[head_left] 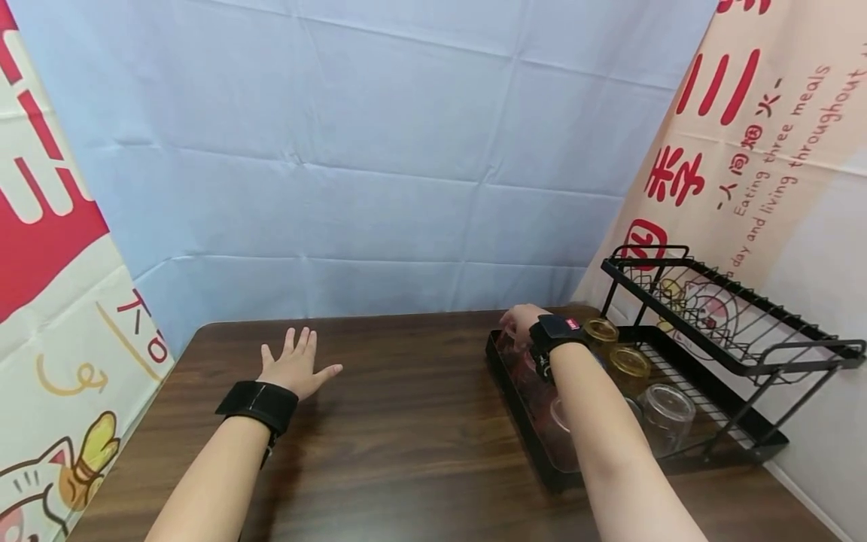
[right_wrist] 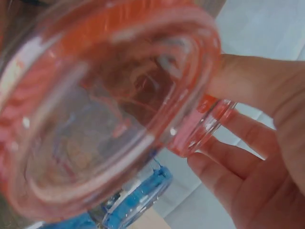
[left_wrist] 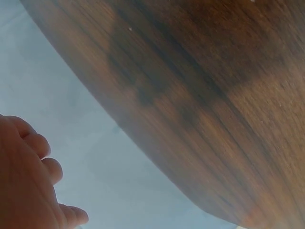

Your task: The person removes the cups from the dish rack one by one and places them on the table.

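My left hand is held out over the left part of the brown table, fingers straight and spread, with nothing in it. In the left wrist view, its fingers lie beyond the table's rounded edge. At the far left end of a black tray, my right hand reaches down among upturned glasses. The right wrist view shows its thumb and fingers around a pink-red glass. Closer to that camera, a second pink-red glass fills much of the view and covers part of the first. A blue glass stands just below them.
The black tray also carries amber glasses and a clear glass under my right forearm. A black wire rack rises along its right side. Pale blue cloth hangs behind the table.
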Demonstrator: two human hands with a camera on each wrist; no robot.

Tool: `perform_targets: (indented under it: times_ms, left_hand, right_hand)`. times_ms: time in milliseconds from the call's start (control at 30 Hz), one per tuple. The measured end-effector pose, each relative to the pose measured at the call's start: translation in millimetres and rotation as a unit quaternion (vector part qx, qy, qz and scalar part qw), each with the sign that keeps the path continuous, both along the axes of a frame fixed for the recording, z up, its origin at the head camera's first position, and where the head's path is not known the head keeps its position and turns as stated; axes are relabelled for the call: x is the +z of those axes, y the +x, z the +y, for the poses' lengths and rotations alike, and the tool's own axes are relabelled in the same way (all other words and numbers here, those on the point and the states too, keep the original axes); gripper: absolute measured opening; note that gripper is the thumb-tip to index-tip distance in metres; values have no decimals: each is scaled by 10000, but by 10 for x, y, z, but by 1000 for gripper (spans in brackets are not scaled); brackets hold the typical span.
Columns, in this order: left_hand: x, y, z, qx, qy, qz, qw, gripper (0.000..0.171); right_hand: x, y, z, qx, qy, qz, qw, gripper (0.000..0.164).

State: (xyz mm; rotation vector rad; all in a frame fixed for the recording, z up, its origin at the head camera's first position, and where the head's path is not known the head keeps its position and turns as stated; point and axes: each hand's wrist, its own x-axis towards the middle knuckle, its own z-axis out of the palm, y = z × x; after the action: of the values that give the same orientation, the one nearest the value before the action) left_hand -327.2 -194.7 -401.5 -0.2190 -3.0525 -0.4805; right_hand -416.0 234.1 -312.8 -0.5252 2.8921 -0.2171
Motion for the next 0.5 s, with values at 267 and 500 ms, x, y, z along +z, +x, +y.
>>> perform_targets:
  times_ms: [267, 500]
  left_hand:
    - [3, 65, 9, -185, 292, 74, 9994, 99]
    - [155, 152, 38, -413, 973, 241, 9941, 104]
  right_hand:
    - [253, 135, 74, 96, 111, 576, 9982, 60]
    - [721, 391, -49, 470, -520, 1271, 9894, 60]
